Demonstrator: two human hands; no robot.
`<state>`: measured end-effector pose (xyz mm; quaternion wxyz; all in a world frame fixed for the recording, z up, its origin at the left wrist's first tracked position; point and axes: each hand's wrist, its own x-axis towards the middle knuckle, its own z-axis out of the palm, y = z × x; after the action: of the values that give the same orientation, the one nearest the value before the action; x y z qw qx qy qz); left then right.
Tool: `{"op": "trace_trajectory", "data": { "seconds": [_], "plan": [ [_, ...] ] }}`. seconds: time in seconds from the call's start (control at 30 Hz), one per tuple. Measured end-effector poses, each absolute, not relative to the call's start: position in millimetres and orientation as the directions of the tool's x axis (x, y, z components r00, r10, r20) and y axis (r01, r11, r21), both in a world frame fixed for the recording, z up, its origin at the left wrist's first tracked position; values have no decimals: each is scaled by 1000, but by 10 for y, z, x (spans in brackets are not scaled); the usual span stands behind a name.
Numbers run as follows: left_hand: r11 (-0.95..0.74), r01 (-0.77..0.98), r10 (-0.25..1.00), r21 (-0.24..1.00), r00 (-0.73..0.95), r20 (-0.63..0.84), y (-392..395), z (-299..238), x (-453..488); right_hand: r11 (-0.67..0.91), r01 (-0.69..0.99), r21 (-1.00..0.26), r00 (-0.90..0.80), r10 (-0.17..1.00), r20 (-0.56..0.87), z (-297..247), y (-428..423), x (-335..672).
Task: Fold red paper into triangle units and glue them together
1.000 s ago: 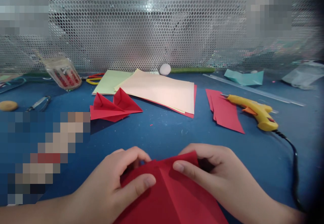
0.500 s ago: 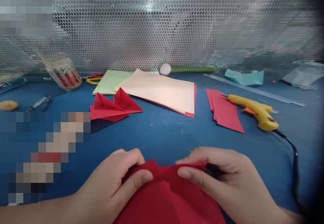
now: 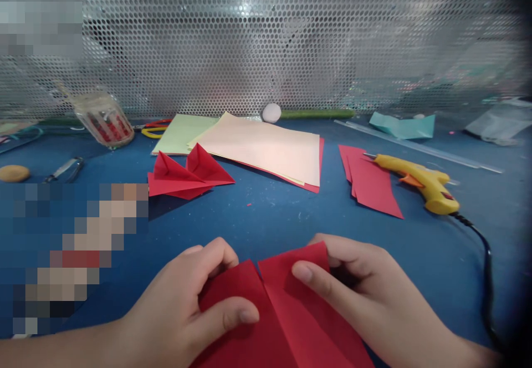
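Note:
A large folded sheet of red paper (image 3: 299, 307) is at the bottom middle, with a slanting seam between its two upper flaps. My left hand (image 3: 195, 296) grips its left flap, thumb on top and fingers behind the edge. On the right flap, my right hand (image 3: 366, 290) pinches the raised upper corner between thumb and fingers. The lower part of the paper runs out of view. Beyond my left hand, a folded red paper piece (image 3: 187, 177) with two pointed peaks rests on the table.
A yellow glue gun (image 3: 419, 182) lies beside red paper strips (image 3: 376, 188), its black cord running down the right. Cream and green sheets (image 3: 266, 149) are stacked at the back. A jar (image 3: 106, 118), a white ball (image 3: 271, 113) and a teal paper piece (image 3: 403, 127) stand near the perforated metal screen (image 3: 266, 52).
My right hand has lifted the right flap's corner, so its face now shows and the seam has opened. My left thumb has slid slightly right and down over the left flap.

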<state>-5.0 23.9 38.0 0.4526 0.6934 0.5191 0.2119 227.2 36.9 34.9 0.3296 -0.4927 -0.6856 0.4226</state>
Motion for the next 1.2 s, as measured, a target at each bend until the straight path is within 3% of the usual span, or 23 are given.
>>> {"op": "trace_trajectory", "data": {
  "seconds": [0.3,0.5,0.6,0.73,0.8,0.97,1.2],
  "plan": [
    [-11,524,916,852,346,-201,250,401,-23,288,430,-856,-311,937,159,351,323,2313],
    [12,523,929,853,309,-202,245,436,-7,308,356,-882,-270,938,218,368,345,2309],
    [9,506,929,863,314,-194,253,433,-6,243,292,-925,-291,944,156,368,361,2311],
    [12,493,933,870,308,-187,244,424,-13,17,125,-992,-453,891,-42,370,357,2307],
    [2,490,938,872,301,-171,233,417,-17,3,139,-990,-457,887,-62,366,350,2304],
    [-68,495,961,866,265,-76,200,388,-6,233,335,-913,-260,954,148,351,339,2306],
    [-140,497,972,856,234,24,197,358,2,349,369,-861,-200,935,294,362,315,2324]
  ]
}}
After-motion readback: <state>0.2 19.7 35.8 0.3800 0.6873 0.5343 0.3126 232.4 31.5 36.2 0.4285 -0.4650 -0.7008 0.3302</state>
